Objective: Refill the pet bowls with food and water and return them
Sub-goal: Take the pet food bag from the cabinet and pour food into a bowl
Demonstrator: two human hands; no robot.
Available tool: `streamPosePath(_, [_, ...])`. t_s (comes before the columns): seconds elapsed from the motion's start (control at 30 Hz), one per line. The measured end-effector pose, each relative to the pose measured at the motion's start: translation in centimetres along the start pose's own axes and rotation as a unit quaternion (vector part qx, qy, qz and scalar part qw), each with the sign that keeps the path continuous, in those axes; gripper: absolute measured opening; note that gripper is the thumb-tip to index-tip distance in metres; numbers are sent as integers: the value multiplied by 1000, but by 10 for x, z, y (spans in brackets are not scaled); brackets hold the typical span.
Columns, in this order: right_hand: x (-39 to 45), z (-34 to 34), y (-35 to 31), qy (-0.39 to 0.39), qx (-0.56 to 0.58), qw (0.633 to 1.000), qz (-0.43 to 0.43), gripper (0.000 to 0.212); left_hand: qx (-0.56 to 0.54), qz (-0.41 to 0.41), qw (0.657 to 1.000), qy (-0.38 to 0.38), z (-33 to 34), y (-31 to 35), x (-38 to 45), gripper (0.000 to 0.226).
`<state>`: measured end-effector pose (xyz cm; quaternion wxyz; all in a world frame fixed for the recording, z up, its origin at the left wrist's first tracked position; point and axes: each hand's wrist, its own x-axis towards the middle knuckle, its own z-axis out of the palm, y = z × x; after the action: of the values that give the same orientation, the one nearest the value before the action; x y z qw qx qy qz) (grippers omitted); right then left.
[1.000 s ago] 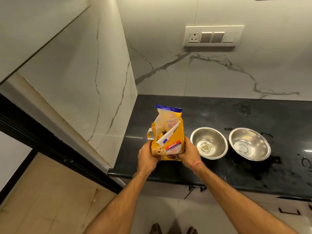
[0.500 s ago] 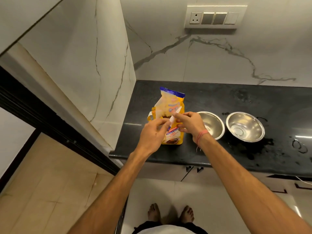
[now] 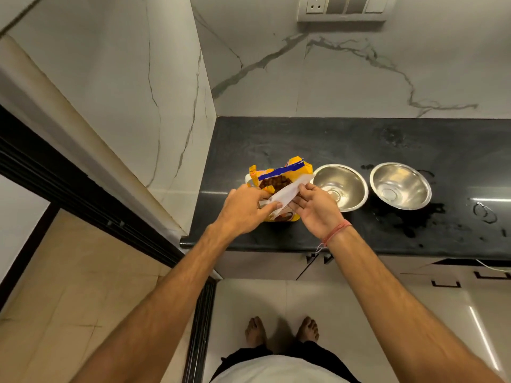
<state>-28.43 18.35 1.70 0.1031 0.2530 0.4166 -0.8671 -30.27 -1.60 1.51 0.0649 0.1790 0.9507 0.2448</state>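
A yellow pet food bag [image 3: 297,168] with a blue strip stands on the black counter [image 3: 304,139] near its left corner. Its top is spread apart and brown kibble [image 3: 272,182] shows inside. My left hand [image 3: 243,208] pinches the near white flap of the bag's mouth. My right hand [image 3: 315,205] holds the same flap on the right side. Two steel bowls stand to the right of the bag: the nearer bowl [image 3: 344,183] beside my right hand, the farther bowl [image 3: 401,185] beyond it. No food shows in either bowl.
Marble walls close the counter at the back and left. A switch panel [image 3: 343,6] is on the back wall. Wet patches [image 3: 414,219] mark the counter right of the bowls. Drawers sit below the counter; my bare feet stand on the tiled floor.
The bag's folded top has come apart and kibble now shows. Both hands moved from the bag's sides up to its mouth. The view tilted further down.
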Motion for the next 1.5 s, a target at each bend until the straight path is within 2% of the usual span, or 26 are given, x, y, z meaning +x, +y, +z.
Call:
streamPosePath(0.07, [1,4,1,63,-66,995,-40,29,-6,16,999,43,2,0,-2,35])
streamPosePath(0.1, [2,6,1,112,-134,980,-97,37,0,18,998,60,4,0,-3,33])
streamPosePath(0.13, [2,8,-2,161,-226,942,-187,42,10,19,997,78,7,0,-5,31])
streamPosePath(0.17, [1,12,-7,184,-320,882,-292,44,24,25,995,92,9,2,-7,30])
streamPosePath(0.23, [3,21,-21,144,-490,733,-450,44,70,44,990,113,10,5,-9,26])
streamPosePath(0.27, [7,27,-27,108,-565,669,-471,46,96,53,987,120,11,7,-10,25])
streamPosePath(0.33, [23,40,-41,67,-701,559,-439,56,133,64,981,129,11,11,-11,25])
streamPosePath(0.37, [31,45,-47,67,-742,527,-409,58,147,66,979,128,11,13,-12,25])
streamPosePath(0.4, [38,49,-52,72,-760,517,-388,54,156,66,978,124,11,13,-13,26])
streamPosePath(0.47, [47,54,-63,78,-752,534,-379,35,164,66,977,121,11,12,-15,28])
streamPosePath(0.53, [53,54,-69,81,-720,586,-363,25,160,67,976,131,11,10,-17,29])
streamPosePath(0.63, [60,49,-71,98,-630,717,-284,31,156,71,974,151,13,5,-18,30])
streamPosePath(0.7, [63,44,-72,93,-515,831,-190,38,153,71,973,160,15,0,-18,30])
streamPosePath(0.77, [65,33,-71,84,-379,915,-111,36,144,73,972,169,18,-4,-19,32])
streamPosePath(0.83, [65,23,-63,80,-278,955,-65,28,134,79,972,177,21,-5,-20,36])
streamPosePath(0.9, [66,18,-51,85,-188,977,-49,30,124,86,973,177,22,-1,-20,44])
streamPosePath(0.97, [69,16,-39,119,-156,977,-83,43,119,87,975,168,22,4,-19,54])
streamPosePath(1.0, [69,16,-34,148,-199,960,-127,46,122,90,975,160,22,7,-19,56])
streamPosePath(1.03, [66,17,-30,181,-284,922,-189,42,128,95,975,153,21,8,-19,56])
streamPosePath(1.1, [58,15,-23,238,-450,805,-304,26,141,106,974,145,23,10,-19,56])
streamPosePath(1.13, [53,15,-19,249,-496,761,-335,24,143,112,973,144,24,11,-19,55])
streamPosePath(1.17, [48,15,-14,249,-519,739,-349,30,143,117,972,146,27,11,-19,54])
streamPosePath(1.27, [33,20,1,230,-572,711,-338,60,136,131,969,159,34,10,-16,47])
streamPosePath(1.33, [30,21,10,218,-609,703,-295,68,138,160,964,161,35,6,-13,41])
streamPosePath(1.4, [31,20,15,207,-611,719,-259,53,140,194,962,134,30,1,-10,39])
streamPosePath(1.5, [29,16,19,202,-595,732,-263,26,156,173,970,69,22,-9,-10,62])
